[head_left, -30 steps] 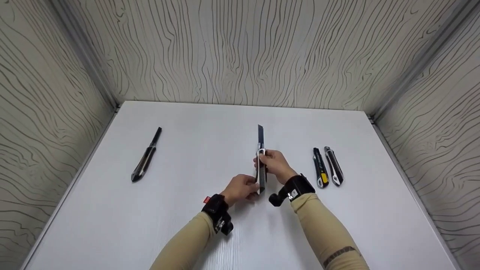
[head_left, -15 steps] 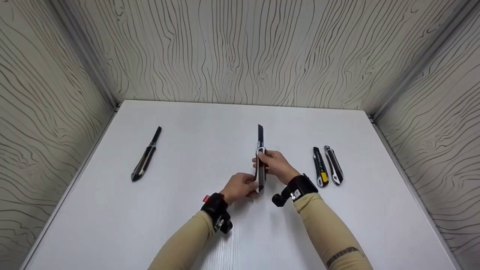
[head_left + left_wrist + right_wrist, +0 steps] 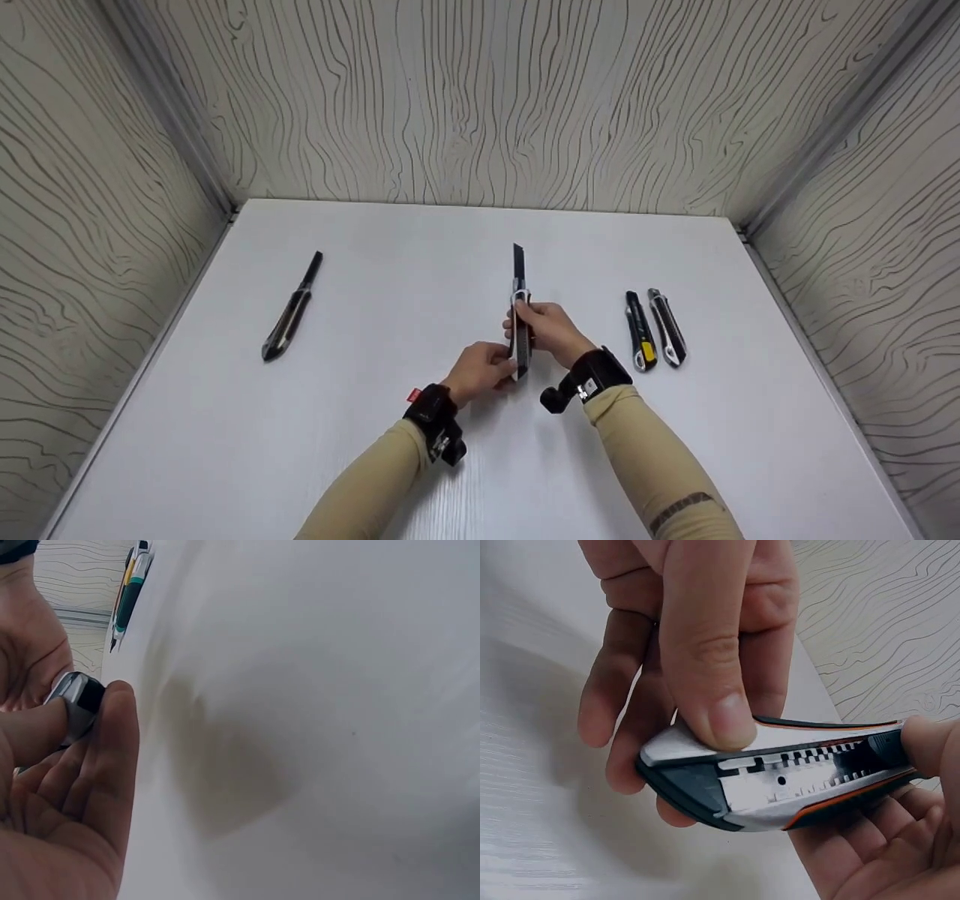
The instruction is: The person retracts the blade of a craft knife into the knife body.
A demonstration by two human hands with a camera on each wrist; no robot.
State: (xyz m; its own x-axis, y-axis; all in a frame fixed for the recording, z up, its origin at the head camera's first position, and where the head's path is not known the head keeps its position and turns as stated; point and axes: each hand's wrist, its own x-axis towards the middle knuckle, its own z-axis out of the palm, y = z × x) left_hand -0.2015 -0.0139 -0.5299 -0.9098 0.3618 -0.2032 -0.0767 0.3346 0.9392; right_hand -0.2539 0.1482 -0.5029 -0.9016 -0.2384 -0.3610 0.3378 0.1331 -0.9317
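Observation:
Over the middle of the table, both hands hold a snap-off utility knife (image 3: 520, 337), its long dark blade (image 3: 519, 262) extended and pointing away from me. My right hand (image 3: 553, 328) grips the front half of the handle, the thumb on the black slider (image 3: 886, 748). At the rear end, my left hand (image 3: 476, 371) pinches the handle between thumb and fingers. The right wrist view shows its silver body with dark green and orange trim and a toothed slot. In the left wrist view only the butt end (image 3: 84, 696) shows between the fingers.
Another utility knife (image 3: 287, 322) with its blade out lies at the left. Two more lie side by side at the right, a black one with a yellow patch (image 3: 641, 334) and a silver and dark one (image 3: 668, 328). Wood-patterned walls (image 3: 465, 105) enclose the white table (image 3: 390, 247).
The hands stay in the same grip. The knife has shifted slightly away from me and a touch to the left; the other knives lie where they were.

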